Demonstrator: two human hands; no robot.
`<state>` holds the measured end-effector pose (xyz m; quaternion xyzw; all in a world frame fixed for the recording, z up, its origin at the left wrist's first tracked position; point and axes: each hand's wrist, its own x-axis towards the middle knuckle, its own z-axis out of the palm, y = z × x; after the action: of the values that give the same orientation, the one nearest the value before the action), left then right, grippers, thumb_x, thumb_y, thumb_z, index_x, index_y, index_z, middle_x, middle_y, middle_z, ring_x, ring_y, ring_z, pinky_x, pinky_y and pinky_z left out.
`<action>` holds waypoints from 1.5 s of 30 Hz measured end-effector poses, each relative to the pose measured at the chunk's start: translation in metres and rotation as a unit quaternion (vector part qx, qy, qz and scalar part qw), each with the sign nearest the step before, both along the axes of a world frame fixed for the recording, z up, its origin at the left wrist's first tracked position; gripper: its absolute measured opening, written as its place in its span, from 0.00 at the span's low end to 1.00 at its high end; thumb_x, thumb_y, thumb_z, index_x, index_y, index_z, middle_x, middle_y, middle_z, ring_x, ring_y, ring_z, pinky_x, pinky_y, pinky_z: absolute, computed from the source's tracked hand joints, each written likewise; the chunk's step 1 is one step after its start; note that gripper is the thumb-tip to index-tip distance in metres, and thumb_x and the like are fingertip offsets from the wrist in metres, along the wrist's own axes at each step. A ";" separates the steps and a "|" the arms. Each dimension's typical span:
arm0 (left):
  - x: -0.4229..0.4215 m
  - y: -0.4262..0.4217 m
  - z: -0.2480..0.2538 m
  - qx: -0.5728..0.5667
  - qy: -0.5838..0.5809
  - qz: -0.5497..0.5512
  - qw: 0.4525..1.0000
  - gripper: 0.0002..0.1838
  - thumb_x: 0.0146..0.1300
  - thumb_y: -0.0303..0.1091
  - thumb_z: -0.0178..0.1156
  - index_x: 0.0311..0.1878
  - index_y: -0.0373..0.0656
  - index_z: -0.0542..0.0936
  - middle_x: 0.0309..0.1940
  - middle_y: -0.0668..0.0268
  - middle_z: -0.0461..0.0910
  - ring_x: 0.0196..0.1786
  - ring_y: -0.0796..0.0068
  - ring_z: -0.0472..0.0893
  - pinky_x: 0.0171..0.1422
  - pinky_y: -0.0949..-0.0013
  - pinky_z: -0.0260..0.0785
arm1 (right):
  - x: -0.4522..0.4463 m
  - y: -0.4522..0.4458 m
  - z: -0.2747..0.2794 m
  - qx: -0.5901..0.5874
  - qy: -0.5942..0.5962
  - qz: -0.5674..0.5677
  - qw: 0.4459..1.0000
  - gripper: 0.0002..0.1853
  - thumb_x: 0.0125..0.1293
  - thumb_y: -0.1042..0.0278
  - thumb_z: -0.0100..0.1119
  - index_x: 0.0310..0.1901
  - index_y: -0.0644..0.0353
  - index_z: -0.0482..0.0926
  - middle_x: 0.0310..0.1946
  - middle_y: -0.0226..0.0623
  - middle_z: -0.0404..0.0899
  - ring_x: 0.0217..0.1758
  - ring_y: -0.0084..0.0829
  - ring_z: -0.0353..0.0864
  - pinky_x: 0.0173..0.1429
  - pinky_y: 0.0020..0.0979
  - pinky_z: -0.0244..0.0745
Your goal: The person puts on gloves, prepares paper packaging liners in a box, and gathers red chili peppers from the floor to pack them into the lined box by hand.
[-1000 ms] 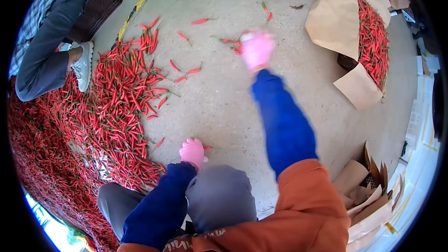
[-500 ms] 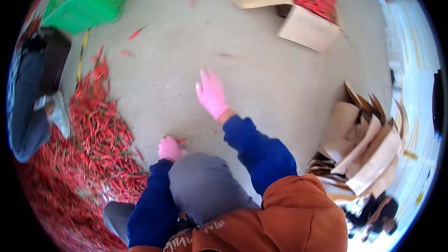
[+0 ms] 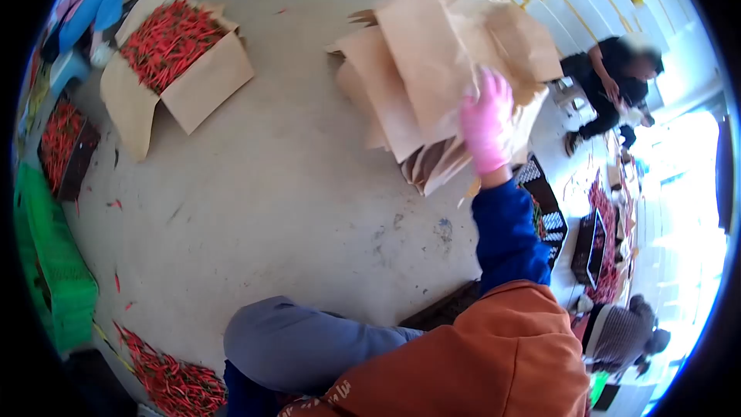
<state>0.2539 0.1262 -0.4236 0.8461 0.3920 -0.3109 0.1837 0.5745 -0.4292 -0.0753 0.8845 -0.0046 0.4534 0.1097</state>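
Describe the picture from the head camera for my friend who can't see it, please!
A person's right hand in a pink glove, fingers spread, reaches over large brown paper sheets. Across the grey floor, red chilli peppers are heaped between brown paper flaps at the upper left, and a green plastic crate sits at the left edge.

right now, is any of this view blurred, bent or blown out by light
Head view: the right hand looks slightly blurred against the brown paper; the bright patch at far right is washed out by glare; fisheye distortion curves the outer scene, green crate included, into black corners.
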 end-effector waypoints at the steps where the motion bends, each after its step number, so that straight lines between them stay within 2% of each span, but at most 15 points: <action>1: -0.001 0.000 -0.001 -0.001 -0.004 -0.010 1.000 0.19 0.51 0.41 0.67 0.37 0.35 0.78 0.34 0.52 0.80 0.38 0.58 0.80 0.44 0.59 0.74 | -0.005 -0.043 0.000 -0.038 -0.010 -0.053 0.998 0.22 0.52 0.71 0.58 0.52 0.59 0.75 0.40 0.44 0.80 0.47 0.47 0.77 0.55 0.41 0.71; 2: -0.003 0.000 0.000 -0.003 -0.007 -0.018 1.000 0.18 0.51 0.41 0.66 0.37 0.35 0.77 0.33 0.53 0.80 0.38 0.58 0.80 0.44 0.60 0.74 | -0.011 -0.074 0.001 0.116 0.171 -0.051 0.977 0.22 0.52 0.69 0.58 0.51 0.61 0.76 0.40 0.45 0.80 0.47 0.47 0.77 0.56 0.41 0.71; 3: -0.005 0.000 0.000 -0.008 -0.009 -0.028 1.000 0.17 0.51 0.40 0.66 0.37 0.35 0.77 0.33 0.53 0.80 0.37 0.59 0.80 0.43 0.60 0.74 | -0.014 -0.089 -0.001 0.264 0.347 -0.045 0.899 0.21 0.52 0.67 0.58 0.49 0.62 0.77 0.40 0.46 0.81 0.48 0.47 0.78 0.56 0.40 0.70; 6: -0.014 0.002 0.000 -0.022 -0.018 -0.065 0.997 0.16 0.52 0.38 0.65 0.36 0.35 0.77 0.31 0.54 0.79 0.35 0.60 0.79 0.42 0.61 0.73 | -0.013 -0.123 -0.008 0.368 0.520 0.110 0.763 0.21 0.51 0.66 0.60 0.48 0.63 0.77 0.41 0.50 0.81 0.48 0.50 0.78 0.54 0.37 0.72; 9: -0.023 0.019 -0.004 -0.040 -0.045 -0.104 0.993 0.14 0.52 0.37 0.64 0.35 0.35 0.77 0.29 0.55 0.79 0.34 0.62 0.78 0.41 0.62 0.73 | -0.008 -0.102 -0.005 0.185 0.481 -0.031 0.856 0.20 0.49 0.61 0.63 0.43 0.62 0.79 0.40 0.52 0.80 0.48 0.48 0.79 0.51 0.38 0.73; 13: -0.037 0.049 -0.005 -0.054 -0.105 -0.141 0.983 0.12 0.53 0.34 0.63 0.34 0.35 0.77 0.27 0.56 0.78 0.31 0.64 0.78 0.39 0.63 0.72 | -0.013 -0.098 -0.018 0.188 0.395 -0.045 0.898 0.15 0.48 0.62 0.61 0.36 0.63 0.78 0.32 0.52 0.80 0.44 0.51 0.78 0.51 0.41 0.73; 17: -0.048 0.081 -0.001 -0.049 -0.237 -0.129 0.962 0.09 0.54 0.32 0.62 0.33 0.36 0.76 0.25 0.58 0.77 0.29 0.66 0.77 0.37 0.64 0.71 | -0.019 -0.095 -0.032 0.129 0.277 -0.050 0.951 0.10 0.51 0.64 0.56 0.33 0.60 0.77 0.29 0.49 0.80 0.40 0.48 0.78 0.62 0.43 0.65; 21: -0.045 0.068 0.038 -0.046 -0.361 0.033 0.931 0.05 0.52 0.27 0.59 0.31 0.36 0.74 0.21 0.61 0.75 0.24 0.68 0.73 0.33 0.65 0.68 | -0.012 -0.081 -0.034 0.096 0.299 -0.138 0.939 0.13 0.55 0.63 0.55 0.40 0.58 0.75 0.35 0.44 0.82 0.45 0.43 0.80 0.65 0.41 0.62; 25: -0.051 0.080 0.029 -0.028 -0.346 0.091 0.934 0.05 0.52 0.25 0.58 0.32 0.35 0.75 0.22 0.60 0.75 0.26 0.69 0.74 0.35 0.66 0.69 | -0.010 -0.060 -0.013 0.156 0.351 -0.177 0.906 0.14 0.59 0.60 0.53 0.46 0.54 0.73 0.45 0.43 0.81 0.54 0.43 0.77 0.62 0.42 0.65; 30: -0.079 0.094 0.012 -0.030 -0.324 0.134 0.936 0.05 0.53 0.25 0.57 0.33 0.35 0.75 0.24 0.58 0.77 0.28 0.68 0.76 0.37 0.65 0.70 | -0.007 -0.072 -0.002 0.186 0.243 -0.153 0.940 0.11 0.60 0.62 0.51 0.41 0.57 0.73 0.40 0.51 0.80 0.46 0.56 0.78 0.51 0.50 0.72; 35: -0.116 0.102 0.006 -0.026 -0.325 0.209 0.922 0.04 0.55 0.24 0.56 0.35 0.35 0.74 0.23 0.62 0.75 0.25 0.72 0.74 0.32 0.68 0.68 | -0.007 -0.084 0.032 0.235 0.261 -0.146 0.925 0.12 0.57 0.69 0.52 0.43 0.59 0.74 0.44 0.49 0.80 0.53 0.52 0.76 0.55 0.46 0.71; 37: -0.101 0.079 0.053 -0.073 -0.312 0.256 0.912 0.04 0.57 0.23 0.55 0.36 0.36 0.73 0.21 0.65 0.73 0.22 0.75 0.71 0.28 0.70 0.65 | -0.003 -0.089 0.032 0.225 0.245 -0.120 0.935 0.12 0.53 0.72 0.56 0.40 0.61 0.74 0.40 0.52 0.80 0.49 0.53 0.77 0.53 0.45 0.72; 41: -0.114 0.070 0.063 -0.017 -0.349 0.201 0.915 0.03 0.58 0.22 0.54 0.34 0.38 0.70 0.21 0.68 0.71 0.20 0.80 0.68 0.22 0.73 0.61 | 0.010 -0.117 0.047 0.189 0.247 -0.091 0.946 0.15 0.46 0.74 0.63 0.39 0.62 0.77 0.36 0.50 0.81 0.45 0.51 0.79 0.50 0.41 0.73; 42: -0.112 0.063 0.070 -0.077 -0.360 0.284 0.885 0.02 0.58 0.23 0.54 0.34 0.39 0.71 0.22 0.69 0.71 0.20 0.79 0.69 0.22 0.73 0.61 | 0.006 -0.110 0.059 0.197 0.259 -0.087 0.942 0.14 0.47 0.74 0.61 0.39 0.63 0.76 0.36 0.51 0.81 0.45 0.51 0.79 0.50 0.41 0.73; 45: -0.129 0.072 0.065 -0.032 -0.321 0.262 0.909 0.02 0.58 0.23 0.54 0.33 0.39 0.71 0.23 0.70 0.70 0.20 0.79 0.68 0.22 0.72 0.61 | 0.006 -0.121 0.062 0.253 0.282 -0.055 0.924 0.17 0.47 0.76 0.61 0.42 0.64 0.75 0.36 0.47 0.81 0.45 0.45 0.81 0.51 0.37 0.73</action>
<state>0.1250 0.1983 -0.3586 0.7605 0.5095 0.0250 0.4017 0.5806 -0.5501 -0.0130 0.9725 -0.1365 0.1625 -0.0960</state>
